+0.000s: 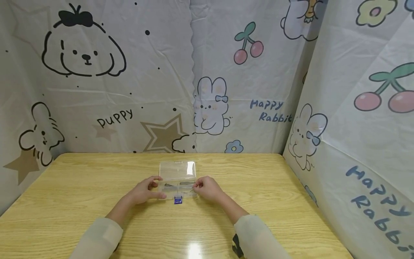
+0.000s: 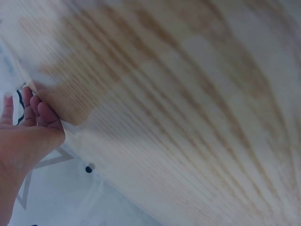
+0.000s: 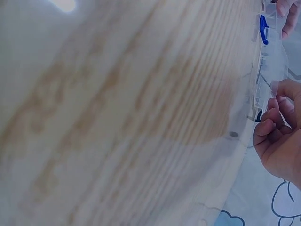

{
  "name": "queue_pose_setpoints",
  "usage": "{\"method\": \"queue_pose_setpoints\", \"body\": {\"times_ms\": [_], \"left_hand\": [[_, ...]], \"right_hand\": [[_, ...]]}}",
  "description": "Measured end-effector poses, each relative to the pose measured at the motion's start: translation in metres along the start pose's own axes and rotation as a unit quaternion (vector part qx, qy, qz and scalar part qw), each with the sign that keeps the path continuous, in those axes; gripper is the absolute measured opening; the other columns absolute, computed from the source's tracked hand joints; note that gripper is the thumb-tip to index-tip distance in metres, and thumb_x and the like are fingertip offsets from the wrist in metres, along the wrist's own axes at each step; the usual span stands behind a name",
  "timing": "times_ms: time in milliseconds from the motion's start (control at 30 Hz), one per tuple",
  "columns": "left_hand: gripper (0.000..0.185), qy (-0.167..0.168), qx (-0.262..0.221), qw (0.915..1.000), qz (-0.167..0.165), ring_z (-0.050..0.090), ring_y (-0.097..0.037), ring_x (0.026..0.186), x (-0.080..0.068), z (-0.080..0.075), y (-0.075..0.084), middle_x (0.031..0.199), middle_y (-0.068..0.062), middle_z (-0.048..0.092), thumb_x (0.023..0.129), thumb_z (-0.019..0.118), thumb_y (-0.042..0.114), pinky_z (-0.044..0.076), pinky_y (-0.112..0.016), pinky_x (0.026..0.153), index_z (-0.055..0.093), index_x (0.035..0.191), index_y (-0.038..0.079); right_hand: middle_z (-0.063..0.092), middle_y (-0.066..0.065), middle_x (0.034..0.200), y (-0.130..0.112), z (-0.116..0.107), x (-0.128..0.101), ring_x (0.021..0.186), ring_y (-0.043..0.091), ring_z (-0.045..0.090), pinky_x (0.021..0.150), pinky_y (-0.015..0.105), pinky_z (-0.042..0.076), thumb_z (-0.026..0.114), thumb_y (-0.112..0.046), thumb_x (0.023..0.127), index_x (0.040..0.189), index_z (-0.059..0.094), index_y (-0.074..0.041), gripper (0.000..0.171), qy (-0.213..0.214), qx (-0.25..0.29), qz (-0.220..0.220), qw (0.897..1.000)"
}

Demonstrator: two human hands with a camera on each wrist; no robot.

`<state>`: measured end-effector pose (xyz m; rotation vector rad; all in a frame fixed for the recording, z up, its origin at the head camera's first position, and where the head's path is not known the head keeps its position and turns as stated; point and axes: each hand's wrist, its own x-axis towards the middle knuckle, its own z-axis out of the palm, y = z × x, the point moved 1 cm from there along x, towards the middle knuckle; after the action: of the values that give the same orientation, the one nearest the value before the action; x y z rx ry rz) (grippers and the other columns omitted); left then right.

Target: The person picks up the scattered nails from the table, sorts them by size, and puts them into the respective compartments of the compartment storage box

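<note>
- At the middle of the pale, wood-grained table [image 1: 97, 187] lies a clear plastic box [image 1: 178, 187], flat and rectangular, its transparent lid [image 1: 177, 169] swung open and lying back toward the far edge.
- A small blue latch [image 1: 178, 200] sits on the box's near edge, facing the person.
- The left hand [image 1: 147, 190] grips the box's left end, thumb and fingers curled round it.
- The right hand [image 1: 207, 187] pinches the right end, fingers bent against the clear wall.
- Inside are thin dark items, too small to tell.
- Behind and to the right hang glossy, creased cartoon-printed sheets [image 1: 155, 72].
- Both sleeves [image 1: 258, 237] are pale, soft fabric.
</note>
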<state>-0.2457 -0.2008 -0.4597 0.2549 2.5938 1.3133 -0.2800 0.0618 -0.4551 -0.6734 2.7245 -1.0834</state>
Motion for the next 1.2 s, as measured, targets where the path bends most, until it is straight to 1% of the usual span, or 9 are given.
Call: {"method": "queue_pose_setpoints", "body": {"times_ms": [200,400,533,700,867,967,1033,1200], "left_hand": [[0.075,-0.002,-0.002,1.0,-0.001,0.044,-0.032,0.111,0.0,0.001,0.001,0.126,-0.023,0.047,0.076,0.077,0.037,0.037,-0.046,0.093,0.042,0.135,0.005],[0.076,-0.001,-0.001,1.0,-0.001,0.044,-0.03,0.109,0.001,0.001,0.002,0.124,-0.021,0.047,0.075,0.077,0.038,0.037,-0.044,0.091,0.043,0.135,0.006],[0.076,-0.002,-0.001,1.0,-0.002,0.045,-0.03,0.109,0.001,0.0,0.003,0.125,-0.022,0.047,0.075,0.077,0.037,0.038,-0.044,0.092,0.042,0.135,0.006],[0.075,0.001,0.003,1.0,0.0,0.046,-0.032,0.111,0.001,0.001,0.001,0.126,-0.022,0.048,0.076,0.077,0.037,0.038,-0.047,0.094,0.043,0.135,0.006],[0.076,0.004,0.003,1.0,0.004,0.046,-0.034,0.114,0.001,0.001,0.0,0.127,-0.024,0.047,0.076,0.076,0.038,0.037,-0.051,0.096,0.042,0.136,0.006],[0.08,0.004,0.006,1.0,0.003,0.045,-0.038,0.117,-0.001,0.002,0.0,0.128,-0.025,0.047,0.076,0.076,0.038,0.037,-0.053,0.098,0.039,0.138,0.005],[0.085,0.001,0.008,1.0,0.001,0.044,-0.041,0.12,-0.002,0.002,0.0,0.129,-0.027,0.047,0.077,0.076,0.039,0.036,-0.055,0.1,0.034,0.141,0.003],[0.092,-0.006,-0.009,0.9997,-0.022,0.041,-0.046,0.124,-0.008,-0.003,0.002,0.133,-0.029,0.043,0.083,0.068,0.043,0.037,-0.056,0.098,0.016,0.147,0.004]], "right_hand": [[0.056,-0.002,0.073,-0.001,-0.002,-0.002,0.066,0.008,0.044,0.057,0.019,0.036,0.063,-0.013,0.087,0.086,0.07,-0.006,0.01,-0.005,0.003,0.011,1.0],[0.057,0.0,0.08,0.001,-0.007,-0.004,0.073,0.011,0.046,0.061,0.022,0.038,0.064,-0.015,0.087,0.088,0.069,-0.008,0.009,0.003,0.022,0.021,1.0],[0.057,0.0,0.082,0.003,-0.009,-0.005,0.074,0.012,0.047,0.061,0.022,0.039,0.064,-0.017,0.088,0.09,0.069,-0.01,0.009,0.005,0.039,0.032,0.999],[0.059,0.001,0.085,0.007,-0.013,-0.007,0.076,0.013,0.047,0.062,0.024,0.039,0.065,-0.02,0.088,0.09,0.068,-0.011,0.01,0.018,0.054,0.043,0.997],[0.058,0.001,0.086,0.013,-0.019,-0.01,0.077,0.014,0.048,0.065,0.027,0.039,0.065,-0.024,0.088,0.091,0.067,-0.012,0.013,0.038,0.054,0.055,0.996],[0.058,0.002,0.086,0.015,-0.024,-0.011,0.077,0.014,0.048,0.066,0.028,0.039,0.064,-0.026,0.089,0.092,0.068,-0.011,0.016,0.058,0.039,0.049,0.996],[0.058,0.002,0.087,0.016,-0.028,-0.011,0.076,0.014,0.049,0.065,0.027,0.04,0.063,-0.028,0.09,0.093,0.068,-0.011,0.019,0.076,0.017,0.048,0.996],[0.06,0.003,0.091,0.015,-0.04,-0.014,0.074,0.013,0.051,0.063,0.027,0.042,0.059,-0.035,0.092,0.099,0.067,-0.011,0.026,0.116,-0.049,0.048,0.991]]}}
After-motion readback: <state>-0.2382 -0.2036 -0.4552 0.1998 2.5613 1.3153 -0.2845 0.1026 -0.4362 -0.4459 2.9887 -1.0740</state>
